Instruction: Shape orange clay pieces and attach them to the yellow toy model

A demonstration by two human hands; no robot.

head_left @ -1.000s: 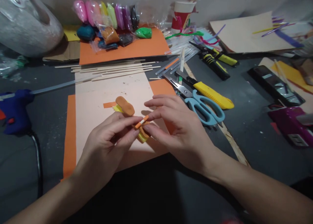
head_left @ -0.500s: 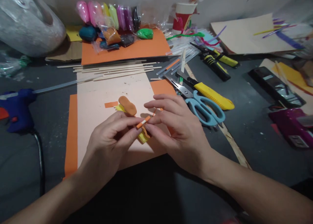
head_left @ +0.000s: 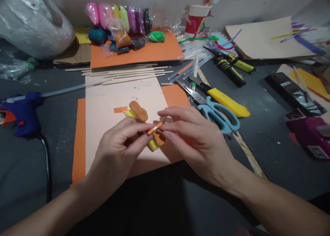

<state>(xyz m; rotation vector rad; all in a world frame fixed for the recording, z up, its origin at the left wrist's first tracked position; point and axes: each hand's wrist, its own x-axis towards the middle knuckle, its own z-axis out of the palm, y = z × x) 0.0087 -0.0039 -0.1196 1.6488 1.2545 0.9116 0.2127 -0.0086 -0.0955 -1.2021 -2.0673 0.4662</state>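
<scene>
My left hand (head_left: 120, 141) pinches one end of a small pale stick (head_left: 155, 128) with orange bands around both ends. At its other end, the fingertips of my right hand (head_left: 196, 136) touch the stick, thumb slightly lower and the other fingers loosely curved. Just beneath lies a brown-orange clay piece (head_left: 159, 138) on a yellow piece (head_left: 153, 146), both partly hidden by my hands. Beyond my left fingers is a second, rounded brown-orange clay piece (head_left: 138, 111) over a yellow part (head_left: 130, 113). A small orange paper strip (head_left: 120, 110) lies left of it on the pale sheet (head_left: 103, 126).
A blue glue gun (head_left: 25, 114) is on the left. To the right lie blue-handled scissors (head_left: 219, 115), a yellow utility knife (head_left: 228, 102) and pliers (head_left: 229, 67). Thin wooden sticks (head_left: 123, 74) and bagged clay (head_left: 121, 38) sit behind the sheet.
The whole view has shifted slightly, so things appear farther right. My right thumb has drawn back a little from the stick, showing more of the clay beneath. My left hand keeps its pinch.
</scene>
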